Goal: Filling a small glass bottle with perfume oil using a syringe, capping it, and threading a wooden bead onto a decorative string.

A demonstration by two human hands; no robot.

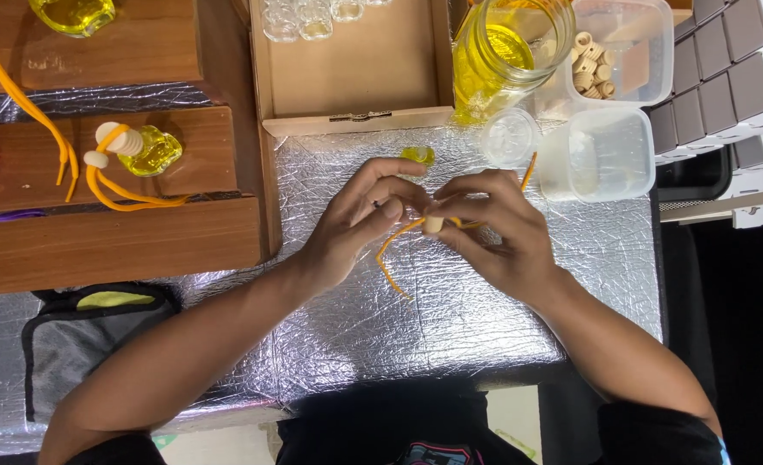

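I am watching both hands working close together over the middle of the foil-covered table. My left hand is pinching one end of an orange cord between thumb and fingers, its grip closed on the cord. My right hand is pressing its fingertips around a small pale wooden bead, the grip clamped on it, with the cord running through or against the bead; I cannot tell which. The loose part of the cord is hanging down toward the near side and touching the foil.

Just beyond the hands, a small yellow bottle is standing on the foil. To its right a round clear lid is lying beside a clear plastic tub. Farther off, a big glass jar of yellow liquid is standing next to another tub holding wooden caps. A shallow cardboard tray is sitting at the far centre. On the left, a finished yellow bottle with cord is lying on wooden boards. Nothing is blocking the hands.
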